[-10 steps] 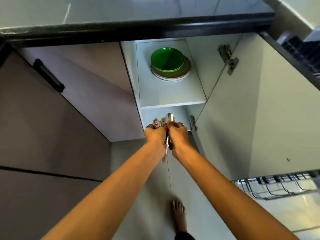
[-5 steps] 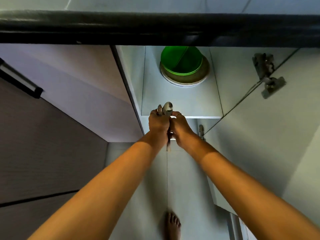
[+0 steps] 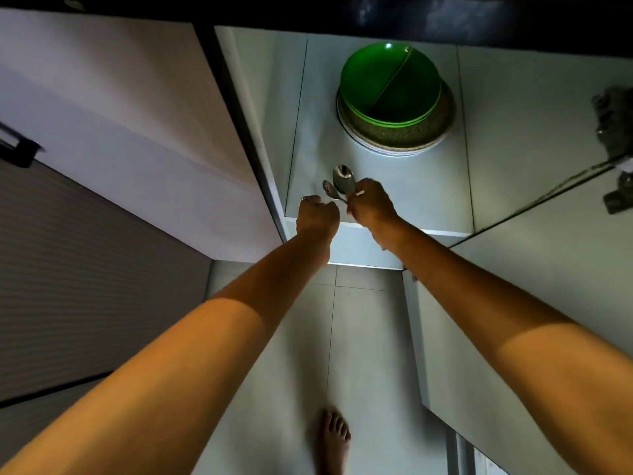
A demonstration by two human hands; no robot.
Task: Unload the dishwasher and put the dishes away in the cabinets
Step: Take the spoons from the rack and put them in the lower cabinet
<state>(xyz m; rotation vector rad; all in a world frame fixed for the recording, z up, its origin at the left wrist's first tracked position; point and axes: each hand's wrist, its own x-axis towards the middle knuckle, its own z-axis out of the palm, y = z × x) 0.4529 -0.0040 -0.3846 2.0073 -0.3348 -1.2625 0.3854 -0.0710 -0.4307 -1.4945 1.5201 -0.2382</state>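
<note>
Both hands have parted since half a second ago, when they were pressed together round the cutlery; now the right hand (image 3: pixel 371 207) alone carries the spoons (image 3: pixel 343 181) and has reached over the front of the shelf (image 3: pixel 421 186), while the left hand (image 3: pixel 317 216) sits just beside it at the shelf's front edge.

Handles of the spoons are hidden inside the right fist, so only two bowls stick out above the knuckles, one large and one smaller to its left; how many pieces are in the bunch cannot be told; the left hand is seen from the back, fingers curled in, and whether it grips anything cannot be told; a ring (image 3: pixel 305 199) shows on one of its fingers.

Both forearms stretch up from the lower corners of the frame toward the centre; the right fingers are wrapped tight round the spoon handles.

Behind the hands, at upper centre, a green bowl (image 3: pixel 390 85) sits in a speckled brown dish (image 3: pixel 397 130) on pale plates (image 3: pixel 394 150), well back on the white shelf; the cabinet door (image 3: pixel 534 320) hangs open at the right with a hinge (image 3: pixel 616 156) at the right edge, partly cut off and blurred; a closed door (image 3: pixel 113 125) fills the upper left; a bare foot (image 3: pixel 334 440) stands on the pale tiled floor (image 3: pixel 363 354) at bottom centre.
</note>
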